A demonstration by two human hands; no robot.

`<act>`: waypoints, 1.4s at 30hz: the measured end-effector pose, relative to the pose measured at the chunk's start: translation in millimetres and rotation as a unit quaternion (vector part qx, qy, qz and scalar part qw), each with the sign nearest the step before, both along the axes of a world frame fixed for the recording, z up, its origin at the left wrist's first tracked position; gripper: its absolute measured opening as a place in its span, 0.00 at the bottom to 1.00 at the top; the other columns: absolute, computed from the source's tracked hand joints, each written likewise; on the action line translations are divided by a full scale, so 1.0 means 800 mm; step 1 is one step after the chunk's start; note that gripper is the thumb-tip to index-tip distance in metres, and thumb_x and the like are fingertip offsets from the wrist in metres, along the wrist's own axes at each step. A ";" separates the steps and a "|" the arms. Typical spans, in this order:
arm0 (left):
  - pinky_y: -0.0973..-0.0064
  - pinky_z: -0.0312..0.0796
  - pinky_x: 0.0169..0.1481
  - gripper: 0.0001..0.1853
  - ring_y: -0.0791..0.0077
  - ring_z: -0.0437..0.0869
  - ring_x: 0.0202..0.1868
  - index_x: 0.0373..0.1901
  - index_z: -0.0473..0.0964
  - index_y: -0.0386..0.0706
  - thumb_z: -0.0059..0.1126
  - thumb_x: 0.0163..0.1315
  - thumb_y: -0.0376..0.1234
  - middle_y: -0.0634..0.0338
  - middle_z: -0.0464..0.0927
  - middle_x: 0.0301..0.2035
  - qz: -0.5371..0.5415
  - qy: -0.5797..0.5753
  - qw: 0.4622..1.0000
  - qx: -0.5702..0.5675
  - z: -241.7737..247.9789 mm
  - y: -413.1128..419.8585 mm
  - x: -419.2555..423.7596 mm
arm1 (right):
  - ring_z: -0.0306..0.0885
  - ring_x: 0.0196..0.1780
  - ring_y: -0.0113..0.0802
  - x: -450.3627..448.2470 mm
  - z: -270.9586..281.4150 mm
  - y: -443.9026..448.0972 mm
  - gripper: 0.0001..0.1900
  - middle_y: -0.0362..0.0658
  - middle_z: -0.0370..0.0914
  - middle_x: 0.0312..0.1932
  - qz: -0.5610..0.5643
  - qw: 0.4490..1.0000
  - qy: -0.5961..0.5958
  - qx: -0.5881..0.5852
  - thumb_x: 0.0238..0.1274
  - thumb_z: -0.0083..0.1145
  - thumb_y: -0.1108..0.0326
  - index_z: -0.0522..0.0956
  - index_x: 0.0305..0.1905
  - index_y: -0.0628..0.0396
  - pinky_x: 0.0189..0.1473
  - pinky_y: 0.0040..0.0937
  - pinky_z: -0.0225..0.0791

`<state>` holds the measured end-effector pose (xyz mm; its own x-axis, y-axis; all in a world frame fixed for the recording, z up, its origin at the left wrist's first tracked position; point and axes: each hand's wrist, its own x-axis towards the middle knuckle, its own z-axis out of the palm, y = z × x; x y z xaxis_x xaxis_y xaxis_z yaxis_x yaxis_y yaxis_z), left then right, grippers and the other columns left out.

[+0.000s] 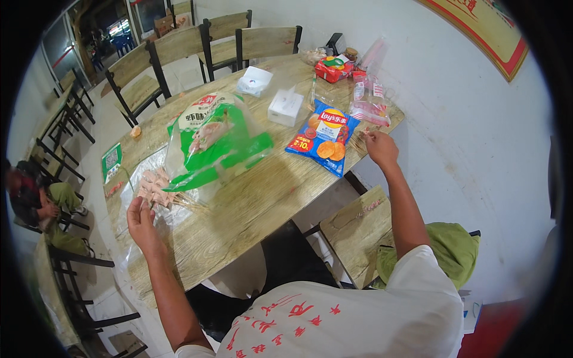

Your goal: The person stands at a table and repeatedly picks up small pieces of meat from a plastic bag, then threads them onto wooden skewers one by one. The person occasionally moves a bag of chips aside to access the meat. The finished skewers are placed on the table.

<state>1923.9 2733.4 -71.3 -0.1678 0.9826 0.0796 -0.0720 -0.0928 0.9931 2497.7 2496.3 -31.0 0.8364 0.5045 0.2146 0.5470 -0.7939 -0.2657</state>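
My left hand (pixel 145 226) is at the near edge of a pile of pale pink meat pieces on skewers (pixel 154 185), its fingers curled. Whether it pinches anything is unclear. The pile lies on a clear plastic sheet (pixel 172 219), thin bamboo sticks pointing right. A large green-and-clear printed plastic food bag (pixel 210 138) lies just behind it. At the table's right side my right hand (pixel 382 147) has its fingertips at a bundle of thin bamboo sticks (pixel 357 145). Its grip there is hidden. Left of that hand lies a blue Lay's chip bag (pixel 323 138).
On the wooden table (pixel 255 215) stand two white tissue boxes (pixel 284 107). Red packaging (pixel 333 69), a jar (pixel 350 54) and clear plastic packets (pixel 369 100) lie near the wall. A wooden stool (pixel 358 232) stands close on my right. A person (pixel 42 201) sits at far left.
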 end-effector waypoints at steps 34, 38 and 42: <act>0.76 0.70 0.51 0.16 0.76 0.78 0.52 0.57 0.74 0.39 0.58 0.69 0.31 0.60 0.78 0.56 0.001 0.038 0.999 -0.009 -0.013 0.008 0.001 | 0.84 0.46 0.52 0.059 -0.027 0.106 0.16 0.54 0.85 0.39 0.157 0.978 0.085 -0.104 0.53 0.65 0.56 0.86 0.38 0.58 0.50 0.48 0.75; 0.76 0.71 0.51 0.16 0.76 0.79 0.51 0.57 0.74 0.39 0.57 0.69 0.30 0.60 0.78 0.56 0.003 0.029 1.000 -0.007 -0.005 0.001 0.002 | 0.84 0.45 0.51 0.034 -0.039 0.068 0.13 0.52 0.85 0.39 0.183 0.977 0.044 -0.099 0.55 0.63 0.57 0.86 0.40 0.53 0.47 0.46 0.76; 0.75 0.71 0.51 0.16 0.76 0.79 0.52 0.57 0.74 0.40 0.57 0.69 0.30 0.60 0.78 0.56 -0.003 0.028 1.000 -0.003 0.000 -0.005 0.002 | 0.84 0.44 0.48 -0.011 -0.019 0.020 0.12 0.50 0.85 0.38 0.158 0.982 0.072 -0.068 0.58 0.61 0.58 0.86 0.41 0.49 0.46 0.44 0.75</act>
